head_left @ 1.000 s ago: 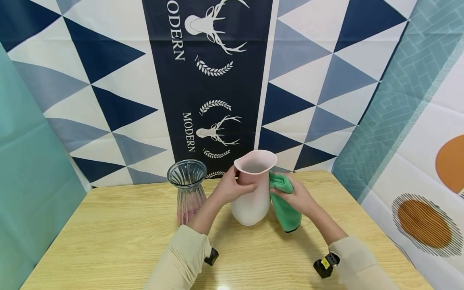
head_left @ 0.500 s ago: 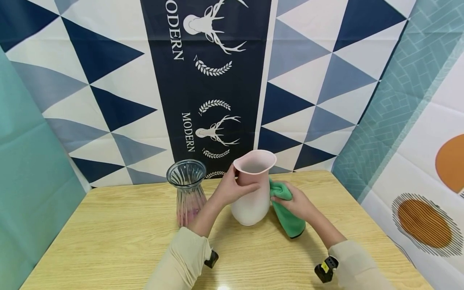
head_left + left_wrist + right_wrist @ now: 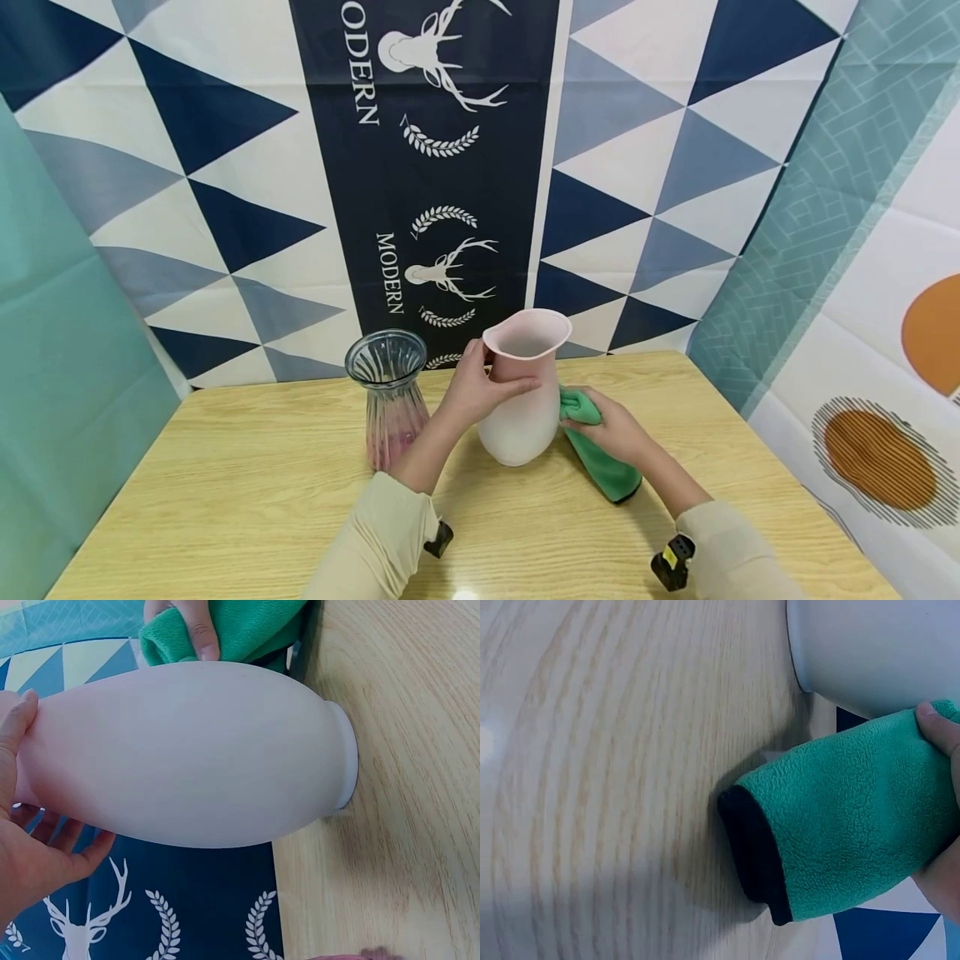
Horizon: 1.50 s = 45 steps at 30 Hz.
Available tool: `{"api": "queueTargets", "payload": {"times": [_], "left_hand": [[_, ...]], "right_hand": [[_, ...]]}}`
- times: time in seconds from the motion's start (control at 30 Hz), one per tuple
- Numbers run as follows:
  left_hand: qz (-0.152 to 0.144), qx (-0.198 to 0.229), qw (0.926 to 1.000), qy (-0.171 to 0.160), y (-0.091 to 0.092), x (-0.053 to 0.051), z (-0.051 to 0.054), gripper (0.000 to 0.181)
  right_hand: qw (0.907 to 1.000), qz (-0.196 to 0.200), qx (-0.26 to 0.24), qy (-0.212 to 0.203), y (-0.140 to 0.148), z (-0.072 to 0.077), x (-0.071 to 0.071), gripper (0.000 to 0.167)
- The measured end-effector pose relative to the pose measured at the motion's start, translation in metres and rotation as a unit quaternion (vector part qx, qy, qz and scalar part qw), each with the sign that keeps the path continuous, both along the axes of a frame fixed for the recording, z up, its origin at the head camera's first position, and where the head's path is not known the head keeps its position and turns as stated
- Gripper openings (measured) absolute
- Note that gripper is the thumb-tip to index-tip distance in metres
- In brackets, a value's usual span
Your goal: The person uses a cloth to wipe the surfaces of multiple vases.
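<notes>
A pink-to-white vase (image 3: 521,417) with a wavy rim stands upright on the wooden table. Round its neck my left hand (image 3: 478,390) holds it, thumb across the front; the left wrist view shows fingers curled behind the vase (image 3: 202,757). My right hand (image 3: 611,425) grips a folded green cloth (image 3: 600,458) against the vase's right side. In the right wrist view the cloth (image 3: 847,817) hangs with its black-edged end close to the tabletop. Part of the right hand is hidden by the cloth there.
A ribbed glass vase (image 3: 390,400), blue-grey above and pink below, stands left of my left forearm, which hides part of it. The wooden table (image 3: 247,483) ends against a patterned backdrop (image 3: 442,183) close behind both vases.
My right hand has slid down the vase's side with the cloth, and the cloth's loose end has swung down and to the right. My left hand and the vase have hardly moved.
</notes>
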State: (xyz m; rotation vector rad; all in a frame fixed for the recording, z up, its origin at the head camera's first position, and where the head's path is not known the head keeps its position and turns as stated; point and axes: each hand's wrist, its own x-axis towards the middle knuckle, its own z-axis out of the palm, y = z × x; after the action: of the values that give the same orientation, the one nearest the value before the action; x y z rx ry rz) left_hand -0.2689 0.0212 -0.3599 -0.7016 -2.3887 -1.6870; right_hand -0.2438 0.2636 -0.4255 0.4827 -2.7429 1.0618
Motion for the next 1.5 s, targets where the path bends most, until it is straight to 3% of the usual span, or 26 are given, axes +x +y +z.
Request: {"api": "queueTargets", "payload": {"times": [0.27,0.43,0.7,0.93,1.1,1.3,1.5], "left_hand": [[0.001,0.011,0.9999,-0.003,0.000,0.001,0.001,0.072],[-0.003,0.013,0.9999,-0.003,0.001,0.001,0.001,0.074],[-0.009,0.015,0.9998,0.009,0.001,0.001,0.000,0.072],[-0.001,0.005,0.9999,0.010,0.001,0.001,0.001,0.072],[-0.007,0.001,0.9999,0.009,0.000,0.000,0.003,0.071],[-0.029,0.007,0.9995,-0.006,-0.002,-0.001,0.004,0.068],[-0.039,-0.001,0.9990,-0.020,-0.004,-0.002,0.005,0.069]], "right_hand": [[0.9996,-0.010,0.021,-0.016,-0.001,-0.009,0.001,0.049],[0.9998,-0.013,0.016,-0.002,0.001,-0.009,0.003,0.049],[0.9989,-0.020,-0.042,0.003,0.006,0.017,0.004,0.054],[0.9937,-0.036,-0.093,0.052,0.000,0.044,0.006,0.057],[0.9919,-0.039,-0.103,0.063,-0.006,0.058,0.006,0.056],[0.9888,-0.015,-0.116,0.093,-0.014,0.070,0.006,0.056],[0.9897,-0.013,-0.113,0.087,-0.020,0.076,0.007,0.059]]}}
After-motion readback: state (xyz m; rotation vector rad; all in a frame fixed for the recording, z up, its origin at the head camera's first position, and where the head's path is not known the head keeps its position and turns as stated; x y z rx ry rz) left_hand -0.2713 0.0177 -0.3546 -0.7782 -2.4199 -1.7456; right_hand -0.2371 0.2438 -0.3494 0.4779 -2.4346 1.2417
